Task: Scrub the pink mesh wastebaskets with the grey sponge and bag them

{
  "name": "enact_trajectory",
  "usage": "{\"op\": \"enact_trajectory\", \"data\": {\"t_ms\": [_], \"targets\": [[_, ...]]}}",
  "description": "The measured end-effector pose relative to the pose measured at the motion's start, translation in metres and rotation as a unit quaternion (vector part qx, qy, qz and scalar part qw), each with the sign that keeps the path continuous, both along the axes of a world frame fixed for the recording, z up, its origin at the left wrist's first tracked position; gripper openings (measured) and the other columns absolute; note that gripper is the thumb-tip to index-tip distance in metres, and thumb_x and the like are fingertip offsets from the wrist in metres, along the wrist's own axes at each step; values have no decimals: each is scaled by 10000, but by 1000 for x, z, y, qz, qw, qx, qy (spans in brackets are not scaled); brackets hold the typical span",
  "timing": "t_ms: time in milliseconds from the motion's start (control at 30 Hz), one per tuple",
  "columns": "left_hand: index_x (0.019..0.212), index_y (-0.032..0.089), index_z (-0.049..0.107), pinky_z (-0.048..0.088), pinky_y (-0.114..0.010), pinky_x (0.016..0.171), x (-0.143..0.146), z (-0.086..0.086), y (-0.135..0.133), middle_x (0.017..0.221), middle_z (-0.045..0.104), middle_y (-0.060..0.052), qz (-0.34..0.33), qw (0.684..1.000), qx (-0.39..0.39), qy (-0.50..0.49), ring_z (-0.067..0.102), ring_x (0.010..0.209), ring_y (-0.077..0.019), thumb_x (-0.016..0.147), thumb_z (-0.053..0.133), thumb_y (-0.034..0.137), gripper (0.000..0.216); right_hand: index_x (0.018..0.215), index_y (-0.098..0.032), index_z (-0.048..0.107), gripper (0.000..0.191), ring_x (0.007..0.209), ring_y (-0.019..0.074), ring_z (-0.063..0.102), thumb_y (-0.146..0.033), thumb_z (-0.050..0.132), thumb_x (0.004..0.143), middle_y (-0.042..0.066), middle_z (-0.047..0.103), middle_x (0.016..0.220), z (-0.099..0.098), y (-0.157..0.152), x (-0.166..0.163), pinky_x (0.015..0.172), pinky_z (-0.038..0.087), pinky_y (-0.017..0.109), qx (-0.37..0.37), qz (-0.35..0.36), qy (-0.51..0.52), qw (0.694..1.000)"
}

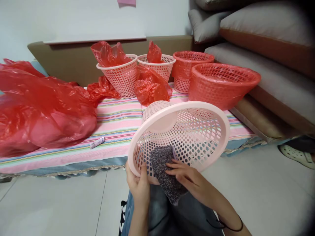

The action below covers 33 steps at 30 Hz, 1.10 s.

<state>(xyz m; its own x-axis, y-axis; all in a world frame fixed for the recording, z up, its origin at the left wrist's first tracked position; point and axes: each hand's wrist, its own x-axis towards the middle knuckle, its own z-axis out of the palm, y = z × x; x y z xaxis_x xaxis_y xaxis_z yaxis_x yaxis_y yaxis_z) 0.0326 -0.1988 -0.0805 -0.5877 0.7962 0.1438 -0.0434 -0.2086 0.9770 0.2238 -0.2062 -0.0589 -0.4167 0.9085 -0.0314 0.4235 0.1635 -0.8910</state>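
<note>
A pale pink plastic basket point(177, 114) with a mesh wall lies tilted above my lap, its wide mouth facing me. My left hand point(139, 183) is closed on the lower left of its rim, thumb on the inside. A dark grey speckled cloth point(163, 164) lies against the inner wall and hangs over the lower rim. My right hand point(189, 178) presses the cloth with its fingertips, fingers partly bent; part of its grip is hidden.
Behind stand two light baskets point(120, 77) holding red plastic bags, and red-wrapped baskets point(219, 85). A large red bag point(49, 111) and a small white packet point(97, 142) lie on the striped cover point(115, 118). Cushions point(270, 65) are stacked right; a shoe point(296, 155) shows on the floor.
</note>
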Motion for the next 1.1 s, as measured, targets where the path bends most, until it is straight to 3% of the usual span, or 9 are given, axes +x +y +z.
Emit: {"op": "enact_trajectory", "data": {"t_ms": [100, 167, 267, 333, 533, 633, 733, 967, 1100], "targets": [[1324, 225, 574, 441, -381, 1123, -3, -2, 1, 1396, 612, -98, -8, 1000, 7, -3, 581, 1294, -251, 835, 737, 312, 523, 1095, -260, 757, 339, 1175, 248, 641, -430, 483, 990, 81, 729, 1194, -8, 2, -4, 1056, 485, 467, 38, -116, 29, 992], [1335, 229, 565, 446, -383, 1123, -4, -3, 1, 1386, 621, -94, -7, 1000, 6, -4, 585, 1292, -249, 834, 739, 307, 536, 1072, -242, 749, 277, 981, 226, 693, -377, 541, 947, 80, 746, 1097, -11, 5, -5, 859, 572, 379, 58, -159, 31, 985], [1354, 238, 548, 441, -390, 1130, -5, -4, 0, 1389, 621, -87, -5, 1000, 6, -7, 583, 1296, -244, 833, 740, 302, 558, 1057, -233, 741, 240, 706, 181, 659, -319, 593, 889, 60, 740, 978, -15, 7, -5, 626, 548, 313, 49, -169, 15, 984], [1358, 239, 545, 438, -389, 1132, -6, -5, 0, 1408, 607, -89, -4, 1000, 3, -8, 575, 1305, -245, 832, 742, 302, 565, 1064, -226, 739, 251, 668, 175, 642, -296, 627, 852, 56, 736, 961, -18, 9, -5, 623, 544, 321, 37, -161, 2, 986], [1364, 249, 546, 414, -405, 1148, -8, -9, -1, 1442, 578, -88, 13, 1000, -13, -5, 555, 1326, -261, 816, 756, 319, 591, 1127, -225, 714, 283, 747, 192, 671, -308, 592, 885, 87, 708, 1121, -27, 21, -4, 755, 587, 393, 46, -170, -11, 984], [1383, 256, 537, 404, -409, 1155, -8, -9, -1, 1469, 555, -88, 14, 999, -24, -16, 545, 1335, -266, 806, 764, 325, 624, 1165, -247, 713, 335, 1079, 256, 659, -362, 688, 851, 92, 649, 1294, -26, 26, -10, 994, 532, 465, 95, -163, -30, 982], [1412, 252, 518, 395, -423, 1161, -8, -7, -1, 1484, 542, -94, 9, 999, -25, -23, 544, 1336, -269, 806, 766, 323, 659, 1273, -252, 669, 433, 1344, 279, 502, -421, 688, 874, 93, 567, 1436, -27, 26, -24, 1154, 401, 496, 138, -127, -68, 980], [1391, 230, 552, 426, -399, 1136, -10, -11, -3, 1463, 564, -104, 1, 998, -41, -48, 539, 1342, -278, 796, 775, 350, 646, 1525, -335, 394, 562, 1522, 362, 195, -500, 468, 993, 32, 257, 1645, -40, 20, -42, 1190, 268, 642, 126, -36, -237, 963], [1390, 242, 555, 415, -395, 1148, -10, -10, -3, 1469, 559, -94, 16, 998, -37, -52, 531, 1351, -275, 791, 783, 339, 648, 1512, -251, 435, 581, 1515, 338, 235, -528, 415, 1002, 69, 349, 1610, -27, 22, -44, 1210, 254, 614, 142, -83, -188, 968]]}}
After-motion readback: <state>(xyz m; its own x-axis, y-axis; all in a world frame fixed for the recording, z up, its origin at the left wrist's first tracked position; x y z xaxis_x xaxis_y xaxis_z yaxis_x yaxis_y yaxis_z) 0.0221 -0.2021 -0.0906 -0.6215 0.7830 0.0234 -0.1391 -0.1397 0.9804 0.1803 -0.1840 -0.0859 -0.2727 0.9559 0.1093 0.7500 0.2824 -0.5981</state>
